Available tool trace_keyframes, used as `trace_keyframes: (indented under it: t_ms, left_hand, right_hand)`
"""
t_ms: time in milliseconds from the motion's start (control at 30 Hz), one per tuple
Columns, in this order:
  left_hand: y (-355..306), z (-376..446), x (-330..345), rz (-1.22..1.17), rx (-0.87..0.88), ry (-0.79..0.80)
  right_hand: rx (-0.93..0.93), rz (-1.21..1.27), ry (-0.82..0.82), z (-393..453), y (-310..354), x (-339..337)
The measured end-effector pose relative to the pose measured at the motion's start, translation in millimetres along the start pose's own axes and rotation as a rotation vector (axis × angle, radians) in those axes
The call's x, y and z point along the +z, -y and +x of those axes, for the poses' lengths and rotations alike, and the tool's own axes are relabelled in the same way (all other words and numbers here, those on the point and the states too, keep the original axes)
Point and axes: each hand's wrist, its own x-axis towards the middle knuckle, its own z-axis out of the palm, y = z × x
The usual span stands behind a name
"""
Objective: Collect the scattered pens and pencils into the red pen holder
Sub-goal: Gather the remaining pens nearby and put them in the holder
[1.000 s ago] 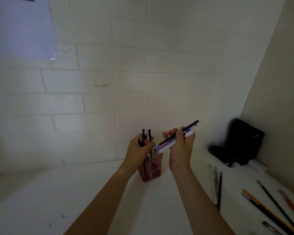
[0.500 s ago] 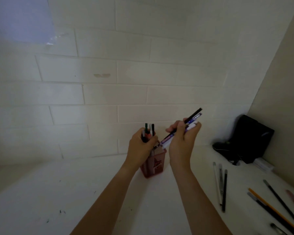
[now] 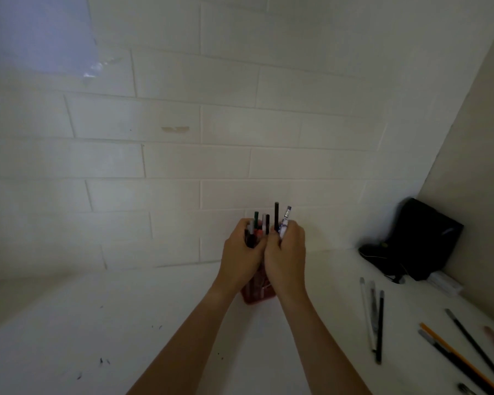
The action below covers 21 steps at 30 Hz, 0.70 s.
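Observation:
The red pen holder stands on the white table near the wall, mostly hidden behind both hands. My left hand wraps the holder's top and the pens standing in it. My right hand grips a small bunch of pens, now upright, their lower ends down at the holder's mouth. Three pens lie side by side on the table to the right. Several more pens and pencils, one orange, lie at the lower right.
A black bag leans in the right corner with a small white box beside it. A white brick wall rises just behind the holder, with a sheet of paper taped at upper left. Small dark specks mark the table at lower left.
My right hand has swung its bunch of pens from a slant to upright and brought it down against the holder. Both hands are now pressed close together.

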Motion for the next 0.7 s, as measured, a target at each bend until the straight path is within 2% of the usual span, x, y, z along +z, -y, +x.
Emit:
trace_keyframes:
  t_ms: [67,267,467,567,700]
  left_hand:
    - [-0.3,0.7,-2.3,-0.024,-0.005,0.011]
    - [-1.1,-3.2,-8.6,-0.101,-0.012,0.099]
    - [1.5,-8.6,-13.6,-0.101,0.005,0.146]
    - [3.0,-12.9,-15.6,-0.177,0.021,0.184]
    - [-3.0,-16.2,-18.8,-0.083,0.02,0.239]
  right_hand:
    - [0.045,-0.024,0.038,0.7,-3.3,-3.1]
    - [0.067,0.171,0.156,-15.3,-4.6,-11.8]
    - [-0.033,0.06,0.073,-18.0,-13.9,-12.5]
    - [0.037,0.033,0.132,-15.8,-13.2,-15.4]
    - [0.03,0.037,0.247,-17.8,-4.1,-32.7]
